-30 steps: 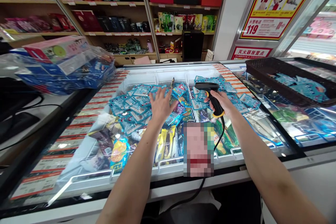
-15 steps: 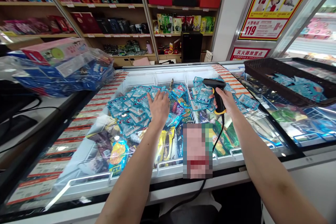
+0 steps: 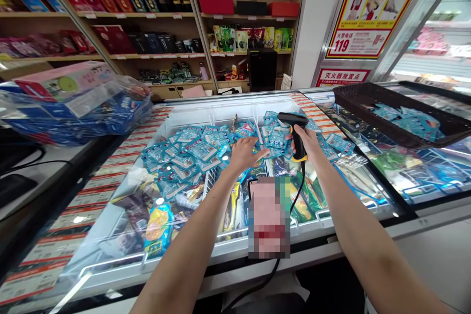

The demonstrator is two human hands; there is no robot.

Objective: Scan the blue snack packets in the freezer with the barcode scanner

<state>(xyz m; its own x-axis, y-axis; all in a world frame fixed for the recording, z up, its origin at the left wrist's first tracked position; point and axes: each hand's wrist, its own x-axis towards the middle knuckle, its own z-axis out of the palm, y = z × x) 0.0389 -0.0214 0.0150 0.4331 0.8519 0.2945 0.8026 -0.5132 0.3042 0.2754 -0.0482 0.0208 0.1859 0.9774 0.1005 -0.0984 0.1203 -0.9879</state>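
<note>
My right hand (image 3: pixel 308 141) is closed round the grip of a black and yellow barcode scanner (image 3: pixel 293 119), whose head points left. My left hand (image 3: pixel 246 154) is over the middle of the freezer's glass top, thumb stretched out to the right and fingers apart, holding nothing. Just left of it lies a pile of flat light-blue packets (image 3: pixel 195 149). A smaller group of the same blue packets (image 3: pixel 276 136) lies beside and partly behind the scanner. Nearer to me, a phone (image 3: pixel 268 211) lies on the freezer, its screen blurred out.
Wrapped ice creams (image 3: pixel 159 225) show through the glass. A brown basket (image 3: pixel 362 108) holding more blue packets stands at the right. Plastic-wrapped boxes (image 3: pixel 73 108) sit at the left. The scanner's black cable (image 3: pixel 299 189) runs down towards me. Stocked shelves (image 3: pixel 147 14) stand behind.
My left hand has moved right, off the pile of blue packets, and its thumb now sticks out. My right hand still holds the barcode scanner. The view has shifted slightly.
</note>
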